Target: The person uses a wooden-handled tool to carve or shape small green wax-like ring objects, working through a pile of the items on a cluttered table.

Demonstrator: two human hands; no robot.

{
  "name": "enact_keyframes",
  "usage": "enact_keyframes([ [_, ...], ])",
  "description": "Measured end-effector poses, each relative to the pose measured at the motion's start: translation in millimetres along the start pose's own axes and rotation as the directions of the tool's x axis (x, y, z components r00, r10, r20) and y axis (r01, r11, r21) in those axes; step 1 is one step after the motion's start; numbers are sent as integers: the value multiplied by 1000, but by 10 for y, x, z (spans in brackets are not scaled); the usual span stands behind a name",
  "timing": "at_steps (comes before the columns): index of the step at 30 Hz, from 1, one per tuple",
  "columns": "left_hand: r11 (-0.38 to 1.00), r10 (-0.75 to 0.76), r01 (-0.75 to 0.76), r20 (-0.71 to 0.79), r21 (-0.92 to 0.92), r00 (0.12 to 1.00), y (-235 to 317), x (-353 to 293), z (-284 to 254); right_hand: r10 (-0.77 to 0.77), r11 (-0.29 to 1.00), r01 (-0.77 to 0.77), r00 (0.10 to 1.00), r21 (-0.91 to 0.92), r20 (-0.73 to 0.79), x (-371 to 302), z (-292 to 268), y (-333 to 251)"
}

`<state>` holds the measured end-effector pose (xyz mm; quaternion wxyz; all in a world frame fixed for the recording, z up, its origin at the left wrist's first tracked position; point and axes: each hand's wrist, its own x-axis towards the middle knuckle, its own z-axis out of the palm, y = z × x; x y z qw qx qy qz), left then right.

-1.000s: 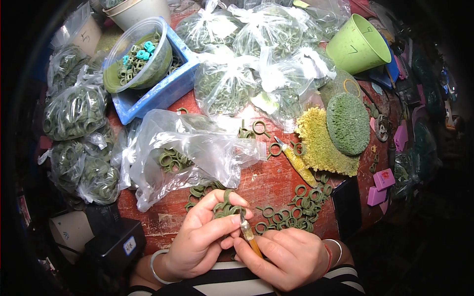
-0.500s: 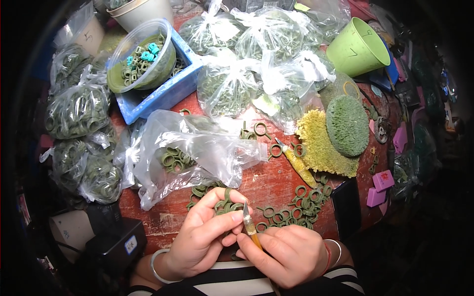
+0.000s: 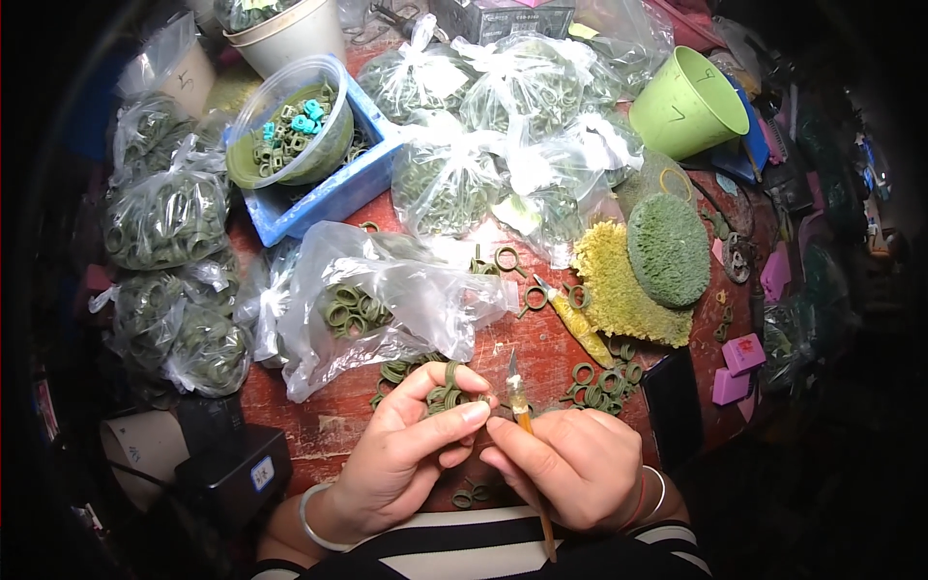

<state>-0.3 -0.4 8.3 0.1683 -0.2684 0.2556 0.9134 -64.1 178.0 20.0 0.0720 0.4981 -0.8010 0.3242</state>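
Note:
My left hand (image 3: 401,459) is closed around several dark green wax-like rings (image 3: 446,396), its thumb and forefinger pinched at the fingertips. Whatever sits in that pinch is too small to make out. In my right hand (image 3: 572,466) is a craft knife (image 3: 520,398) with a yellow-orange handle, its blade pointing up and away from me. The two hands nearly meet at the fingertips, and the blade stands apart from the rings. More green rings (image 3: 607,385) lie loose beyond my right hand. A few small green pieces (image 3: 469,496) rest near the table's front edge.
An opened clear bag (image 3: 406,290) of rings lies ahead on the red table (image 3: 324,430). Tied bags (image 3: 449,174) stand behind and at left. A blue bin (image 3: 319,205) carries a plastic tub (image 3: 333,150). Rightward are a yellow-handled knife (image 3: 578,327), sponges (image 3: 667,249) and green cup (image 3: 688,104).
My right hand has drawn the knife blade away from the left fingertips, rightward and up. My left hand keeps its rings. The whole view has shifted slightly.

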Motion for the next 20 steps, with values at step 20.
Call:
enact_keyframes([
  [20,1000,-5,4,29,24,1000,15,-17,36,78,997,-78,997,14,-6,24,8,25],
])
